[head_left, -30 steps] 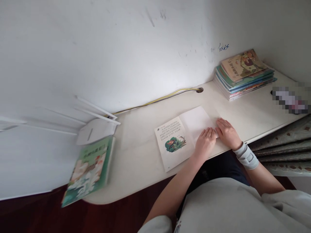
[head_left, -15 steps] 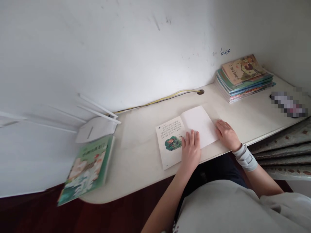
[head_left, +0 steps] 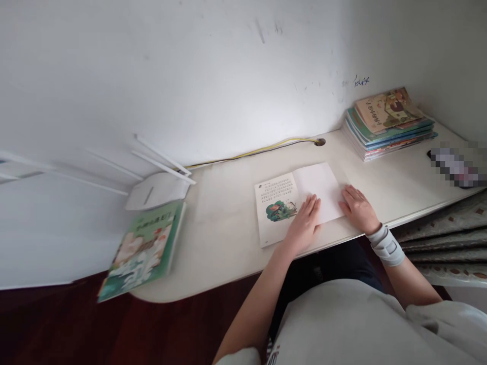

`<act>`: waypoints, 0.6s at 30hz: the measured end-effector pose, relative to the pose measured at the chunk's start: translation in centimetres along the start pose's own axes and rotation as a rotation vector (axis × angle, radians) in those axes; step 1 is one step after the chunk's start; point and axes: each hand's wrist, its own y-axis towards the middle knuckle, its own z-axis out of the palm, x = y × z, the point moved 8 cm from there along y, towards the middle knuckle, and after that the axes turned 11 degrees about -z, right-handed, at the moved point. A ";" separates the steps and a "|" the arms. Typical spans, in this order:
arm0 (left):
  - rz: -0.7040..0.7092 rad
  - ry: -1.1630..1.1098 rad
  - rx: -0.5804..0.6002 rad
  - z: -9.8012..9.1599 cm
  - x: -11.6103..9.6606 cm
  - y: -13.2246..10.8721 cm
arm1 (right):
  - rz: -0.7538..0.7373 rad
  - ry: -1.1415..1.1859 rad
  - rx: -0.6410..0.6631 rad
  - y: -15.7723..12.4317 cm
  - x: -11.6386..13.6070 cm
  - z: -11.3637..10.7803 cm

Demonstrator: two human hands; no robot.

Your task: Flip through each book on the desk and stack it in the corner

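An open picture book (head_left: 294, 197) lies on the white desk (head_left: 224, 228) in front of me. Its left page has printed text and a green drawing; its right page is blank white. My left hand (head_left: 305, 226) lies flat with fingers stretched out across the book's lower middle, near the fold. My right hand (head_left: 357, 209), with a grey wrist band, rests flat at the right page's outer edge, fingers spread and holding nothing.
A green-covered book (head_left: 146, 251) lies at the desk's left end, overhanging the edge. Behind it sits a white router (head_left: 158, 190) with antennas. A stack of books (head_left: 390, 124) stands at the back right by the wall. A yellow cable (head_left: 258, 150) runs along the wall.
My left hand slid left from beside my right hand onto the book's middle and lies flat there. My right hand stayed at the right page's edge. The view shifted slightly.
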 end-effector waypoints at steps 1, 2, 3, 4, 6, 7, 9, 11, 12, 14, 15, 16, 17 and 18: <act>-0.004 -0.051 -0.011 -0.5 0.4 -0.3 | -0.003 -0.012 -0.002 -0.1 0.0 -0.1; -0.036 -0.088 -0.044 -1.2 1.1 -0.6 | -0.004 -0.030 -0.002 -0.1 0.1 -0.2; -0.100 -0.110 -0.100 -1.9 2.3 -1.1 | -0.002 -0.056 0.001 -0.2 0.2 -0.3; -0.195 -0.120 -0.171 -2.6 3.9 -1.8 | 0.005 -0.088 0.006 -0.2 0.4 -0.5; -0.431 -0.136 -0.306 -3.7 7.6 -3.8 | 0.014 -0.157 0.023 0.2 1.1 -1.0; -0.542 -0.156 -0.346 -3.8 9.4 -4.8 | 0.004 -0.183 0.034 0.5 1.8 -1.2; -0.702 -0.220 -0.356 -3.4 12.1 -6.6 | -0.077 -0.201 0.069 1.8 3.9 -1.4; -0.777 -0.285 -0.326 -2.8 13.6 -7.5 | -0.223 -0.179 0.132 3.3 6.8 -1.1; -0.794 -0.309 -0.316 -2.6 13.9 -7.7 | -0.295 -0.162 0.172 4.1 8.2 -0.6; -0.809 -0.341 -0.315 -2.6 14.2 -7.8 | -0.393 -0.135 0.250 5.3 10.4 0.4; -0.813 -0.350 -0.316 -2.7 14.2 -7.8 | -0.411 -0.129 0.281 5.7 11.1 1.0; -0.817 -0.354 -0.313 -2.7 14.2 -7.8 | -0.415 -0.128 0.305 6.0 11.4 1.4; -0.825 -0.355 -0.307 -2.7 14.2 -7.7 | -0.413 -0.130 0.321 6.3 11.6 1.8; -0.832 -0.353 -0.298 -2.7 14.2 -7.7 | -0.405 -0.135 0.330 6.3 11.5 2.1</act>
